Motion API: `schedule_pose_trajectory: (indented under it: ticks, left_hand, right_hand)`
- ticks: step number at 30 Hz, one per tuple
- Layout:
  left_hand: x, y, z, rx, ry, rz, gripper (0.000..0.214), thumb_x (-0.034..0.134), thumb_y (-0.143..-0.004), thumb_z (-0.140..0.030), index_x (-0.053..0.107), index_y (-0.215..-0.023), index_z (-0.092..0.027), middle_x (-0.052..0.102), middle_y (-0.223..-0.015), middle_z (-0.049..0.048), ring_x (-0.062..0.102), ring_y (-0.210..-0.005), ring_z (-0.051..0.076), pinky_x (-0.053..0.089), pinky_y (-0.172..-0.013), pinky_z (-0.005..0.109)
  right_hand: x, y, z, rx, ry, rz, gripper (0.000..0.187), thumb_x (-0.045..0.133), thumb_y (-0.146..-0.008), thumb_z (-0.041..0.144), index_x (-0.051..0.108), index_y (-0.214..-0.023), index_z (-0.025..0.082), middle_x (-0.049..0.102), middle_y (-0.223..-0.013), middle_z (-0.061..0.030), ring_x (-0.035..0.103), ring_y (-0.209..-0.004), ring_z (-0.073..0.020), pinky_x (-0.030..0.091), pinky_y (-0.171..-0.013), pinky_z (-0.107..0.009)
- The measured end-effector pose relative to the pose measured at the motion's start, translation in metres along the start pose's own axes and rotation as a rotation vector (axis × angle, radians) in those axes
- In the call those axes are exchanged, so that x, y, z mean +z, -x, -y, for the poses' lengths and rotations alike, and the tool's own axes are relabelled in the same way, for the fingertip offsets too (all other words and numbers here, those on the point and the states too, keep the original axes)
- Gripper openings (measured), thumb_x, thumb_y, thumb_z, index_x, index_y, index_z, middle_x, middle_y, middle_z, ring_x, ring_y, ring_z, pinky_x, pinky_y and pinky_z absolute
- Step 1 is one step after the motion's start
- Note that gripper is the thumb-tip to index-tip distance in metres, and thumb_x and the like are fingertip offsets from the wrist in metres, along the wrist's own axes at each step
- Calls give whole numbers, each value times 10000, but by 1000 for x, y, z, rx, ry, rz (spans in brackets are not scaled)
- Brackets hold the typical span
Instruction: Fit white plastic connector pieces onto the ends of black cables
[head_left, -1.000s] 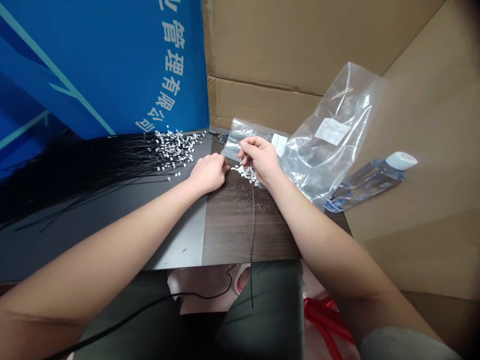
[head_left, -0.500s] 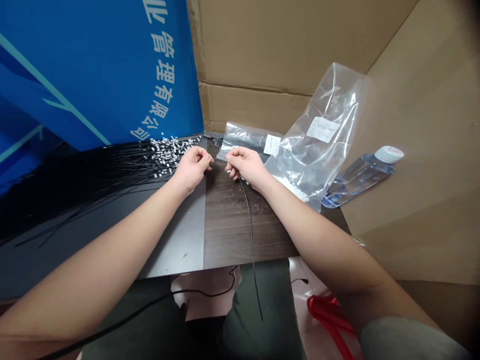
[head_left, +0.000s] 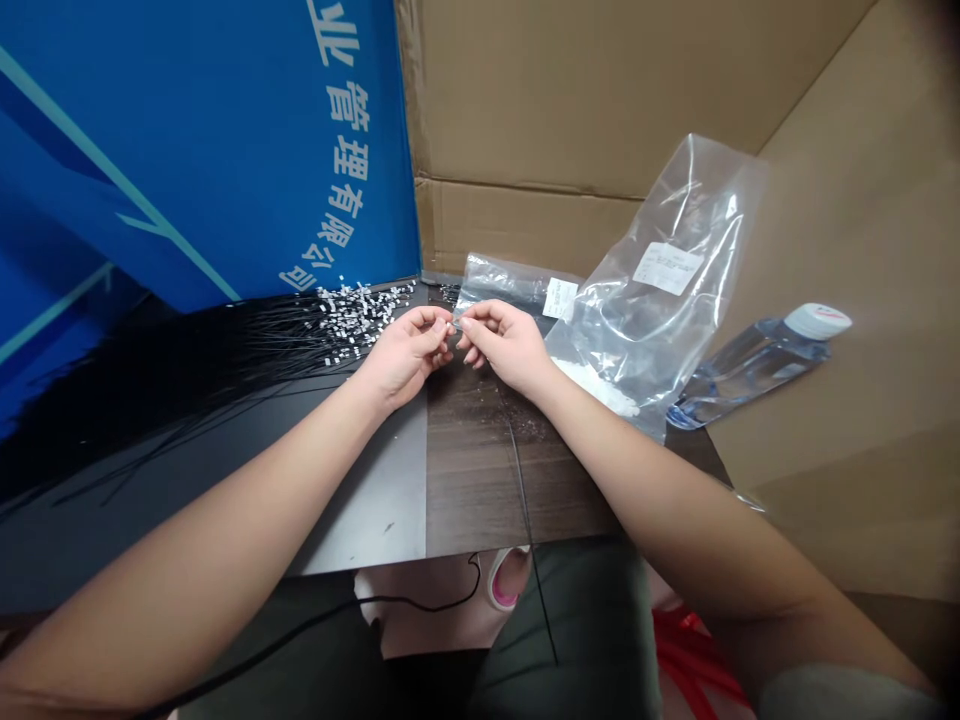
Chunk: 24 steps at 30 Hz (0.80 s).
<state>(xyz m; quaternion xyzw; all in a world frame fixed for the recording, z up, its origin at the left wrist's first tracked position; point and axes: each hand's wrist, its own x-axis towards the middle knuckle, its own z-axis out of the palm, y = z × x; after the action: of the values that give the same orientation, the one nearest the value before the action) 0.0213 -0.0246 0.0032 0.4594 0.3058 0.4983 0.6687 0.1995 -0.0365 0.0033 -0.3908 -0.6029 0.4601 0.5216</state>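
Through the head camera I have both hands up close together over the table. My left hand and my right hand meet at the fingertips, both curled almost shut in a tight pinch. Between the left fingertips and the right fingertips sits a tiny pale piece, too small for me to make out properly. A thin black wire comes out from under my right hand and runs down over the table edge towards my lap; I can't see where its upper end goes among my fingers.

Just left of my left hand lies a heap of black wires tipped with small white sleeves, spread across a grey sheet on the dark wood-grain table. Just past my right hand are a flat clear plastic bag and a larger labelled clear bag. Farther right, a water bottle lies on its side. A blue printed board and cardboard stand behind the table.
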Motion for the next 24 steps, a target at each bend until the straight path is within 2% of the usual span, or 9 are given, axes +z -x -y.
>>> schedule_pose_trajectory:
  ticks: [7, 16, 24]
  left_hand:
    - [2, 1, 2, -6, 35, 12, 393, 958, -753, -349, 671, -956, -175, 666, -830, -1, 557, -668, 92, 508, -635, 228]
    - [3, 1, 3, -9, -39, -10, 368, 930, -788, -386, 667, -932, -171, 660, -854, -2, 544, -660, 80, 492, -639, 227]
    - [4, 1, 4, -8, -85, -27, 320, 910, -810, -346, 671, -932, -171, 677, -863, 11, 582, -682, 93, 472, -617, 224]
  right_hand:
    - [1, 3, 0, -123, 99, -3, 102, 679, -960, 320, 668, -948, 218, 691, -767, 14, 652, -635, -124, 559, -616, -274]
    - [2, 4, 4, -67, 107, -3, 91, 693, -952, 310, 681, -930, 223, 698, -769, 11, 655, -642, -122, 553, -595, -259]
    - [2, 4, 5, -24, 89, -13, 62, 676, -951, 259, 682, -917, 207, 704, -748, 9, 641, -595, -110, 535, -559, -249]
